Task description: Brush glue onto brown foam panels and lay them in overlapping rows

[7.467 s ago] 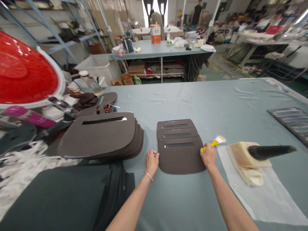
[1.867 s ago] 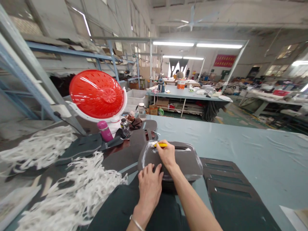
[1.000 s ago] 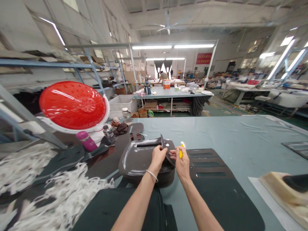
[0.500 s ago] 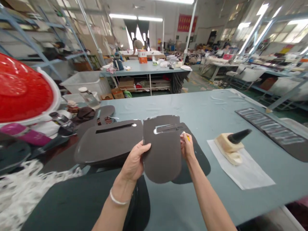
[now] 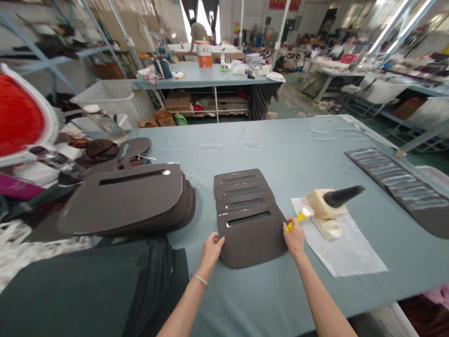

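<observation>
Several dark brown panels (image 5: 252, 243) with rounded ends and long slots lie overlapped in a fan on the table. At the front panel's left edge, my left hand (image 5: 212, 252) pinches the rim between thumb and fingers. My right hand (image 5: 294, 238) is closed round a brush (image 5: 293, 224) with a yellow handle and a pale, whitened tip pointing up and right. Its fingers also touch the front panel's right edge. Beside the brush tip stands a cream plastic container (image 5: 324, 206) with a black conical nozzle, resting on a white sheet (image 5: 351, 250).
A thick stack of similar slotted brown panels (image 5: 129, 201) stands at the left. In front of it is a pile of dark green-black sheets (image 5: 77, 285). A dark strip with glossy streaks (image 5: 396, 182) lies at the far right. A clear bottle (image 5: 107, 124) leans behind the stack.
The front panel, held up before, now lies flatter over others in the fan. Both hands have come down toward the table edge. The brush now shows clearly in my right hand. The view has shifted.
</observation>
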`<state>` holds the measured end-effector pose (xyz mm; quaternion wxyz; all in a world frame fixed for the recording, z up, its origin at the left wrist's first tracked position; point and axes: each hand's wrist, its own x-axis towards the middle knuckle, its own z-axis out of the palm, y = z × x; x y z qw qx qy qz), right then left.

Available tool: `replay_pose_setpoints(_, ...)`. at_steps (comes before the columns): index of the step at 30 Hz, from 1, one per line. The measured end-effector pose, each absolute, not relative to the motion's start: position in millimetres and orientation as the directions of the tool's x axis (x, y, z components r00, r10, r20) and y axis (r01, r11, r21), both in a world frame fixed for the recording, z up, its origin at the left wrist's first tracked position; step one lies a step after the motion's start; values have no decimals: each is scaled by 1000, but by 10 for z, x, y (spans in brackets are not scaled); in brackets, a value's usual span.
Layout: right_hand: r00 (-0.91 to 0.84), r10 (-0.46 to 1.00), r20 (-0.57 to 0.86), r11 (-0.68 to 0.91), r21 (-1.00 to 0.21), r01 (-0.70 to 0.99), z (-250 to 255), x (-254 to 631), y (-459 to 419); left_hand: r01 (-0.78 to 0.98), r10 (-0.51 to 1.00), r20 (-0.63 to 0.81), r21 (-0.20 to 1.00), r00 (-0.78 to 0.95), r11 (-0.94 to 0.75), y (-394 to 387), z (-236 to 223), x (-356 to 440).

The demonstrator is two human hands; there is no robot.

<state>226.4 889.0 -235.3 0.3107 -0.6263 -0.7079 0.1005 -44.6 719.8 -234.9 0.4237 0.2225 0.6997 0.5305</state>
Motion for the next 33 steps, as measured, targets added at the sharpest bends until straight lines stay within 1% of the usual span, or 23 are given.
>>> replay_pose_setpoints(2, -15, 959, 283, 158, -491, 857, -2452, 2254, 8922, -89, 730, -347, 925, -589, 368, 7236, -2471, -415)
replay_pose_setpoints(3, -7, 963, 270, 139, -475, 869, -2486, 2245, 8929, -38, 716, -326, 922, -617, 386, 7246, -2514, -407)
replay_pose_setpoints(7, 32, 974, 222, 67, -424, 903, -2524, 2218, 8933, 237, 705, -191, 855, -683, 461, 7245, -2594, -381)
replay_pose_setpoints(12, 69, 975, 210, 23, -408, 913, -2514, 2222, 8942, 440, 793, -87, 793, -603, 422, 7224, -2498, -359)
replay_pose_setpoints(15, 102, 972, 210, -13, -387, 922, -2509, 2221, 8951, 527, 839, -48, 758, -542, 384, 7229, -2432, -381)
replay_pose_setpoints(19, 129, 974, 187, -56, -349, 935, -2473, 2194, 8959, 547, 854, -68, 741, -515, 389, 7243, -2434, -441)
replay_pose_setpoints(25, 129, 980, 149, -82, -285, 955, -2459, 2173, 8958, 484, 827, -87, 774, -556, 407, 7225, -2476, -481)
replay_pose_setpoints(33, 131, 987, 97, -100, -274, 957, -2495, 2193, 8990, 465, 799, -123, 757, -589, 460, 7215, -2454, -502)
